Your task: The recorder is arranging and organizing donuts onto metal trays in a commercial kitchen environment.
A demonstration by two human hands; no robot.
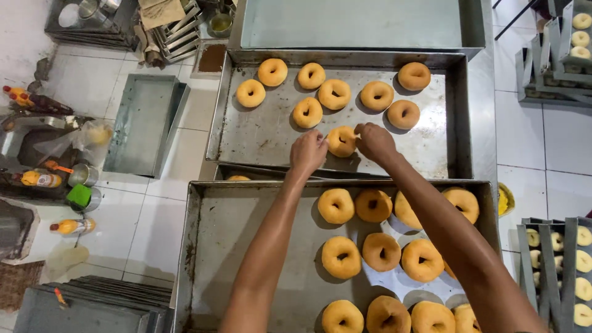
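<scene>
Nearest the camera, below both forearms, lies a large rectangular metal tray [209, 259] carrying golden-brown fried ring doughnuts [381, 251] on a sheet of white paper [394, 280]. Beyond it, under both hands, sits a second large rectangular metal tray [246, 132] with nine such rings spread over its far half.

Left hand [308, 153] and right hand [374, 142] meet at one golden ring doughnut [342, 141] near the front edge of the far tray. Left fingers are curled against its left side; right fingers are bent over its right side. Whether the ring is lifted or resting on the metal cannot be told.

Handling guidance, as judgement:
1. Support the ring from two opposite sides, as shown, so the soft crumb does not bend or tear.
2. Apply light pressure only; a fried ring dents easily.
3. Keep a gap from the neighbouring doughnut [307, 113] just beyond the left hand, so the crusts do not rub.
4. Keep the forearms raised clear of the near tray's rings, which lie directly beneath them.
</scene>
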